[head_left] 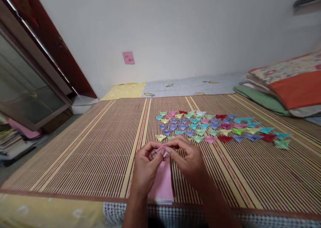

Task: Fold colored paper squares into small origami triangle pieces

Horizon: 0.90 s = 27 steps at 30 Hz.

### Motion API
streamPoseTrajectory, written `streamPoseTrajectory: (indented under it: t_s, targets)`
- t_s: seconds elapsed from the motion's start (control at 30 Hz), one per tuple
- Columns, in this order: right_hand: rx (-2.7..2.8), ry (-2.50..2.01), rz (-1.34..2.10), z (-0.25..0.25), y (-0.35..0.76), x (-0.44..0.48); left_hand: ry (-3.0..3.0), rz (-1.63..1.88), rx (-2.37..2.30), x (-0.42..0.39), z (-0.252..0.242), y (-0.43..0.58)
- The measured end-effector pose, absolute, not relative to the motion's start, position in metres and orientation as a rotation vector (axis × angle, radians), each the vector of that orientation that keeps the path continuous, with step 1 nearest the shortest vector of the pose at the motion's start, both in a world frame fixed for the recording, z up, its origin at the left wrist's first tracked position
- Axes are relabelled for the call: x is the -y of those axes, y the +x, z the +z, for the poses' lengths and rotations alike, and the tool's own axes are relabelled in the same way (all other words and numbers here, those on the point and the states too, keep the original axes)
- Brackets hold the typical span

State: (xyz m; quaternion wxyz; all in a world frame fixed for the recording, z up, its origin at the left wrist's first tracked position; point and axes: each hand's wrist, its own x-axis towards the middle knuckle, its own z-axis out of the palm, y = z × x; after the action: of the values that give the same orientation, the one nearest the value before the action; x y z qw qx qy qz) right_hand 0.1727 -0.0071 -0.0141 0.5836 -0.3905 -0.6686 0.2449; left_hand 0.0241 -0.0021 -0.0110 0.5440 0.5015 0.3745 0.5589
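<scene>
Between the fingertips of both hands is a small folded piece of pink paper. My left hand pinches it from the left, thumb on the near side. From the right, my right hand grips it with thumb and index finger; the fingers partly hide the paper. Below the hands lies a stack of paper sheets, pink on top, at the mat's front edge. Just beyond, several rows of small folded paper pieces in many colours are spread out.
A striped woven mat covers the bed. Folded cloths and an orange cushion are piled at the back right. A pink note is on the wall behind. At the left stand a glass-fronted cabinet and a stack of papers.
</scene>
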Motion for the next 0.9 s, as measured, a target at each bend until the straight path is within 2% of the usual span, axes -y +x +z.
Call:
streamPoseTrajectory:
  t_s: [0.4, 0.57, 0.9]
  targets:
    - [1.595, -1.013, 0.443, -0.0121, 0.1687, 0.0088, 1.488, 1.346, -1.195, 0.0086, -0.0106, 0.0289]
    - [1.644, -0.998, 0.457, -0.0127, 0.1684, 0.0113, 1.585, 1.35, -1.135, 0.0097, -0.007, 0.028]
    - [1.516, -0.925, 0.582, -0.0073, 0.1702, 0.0126, 1.421, 1.369, -1.053, 0.0097, -0.0081, 0.0292]
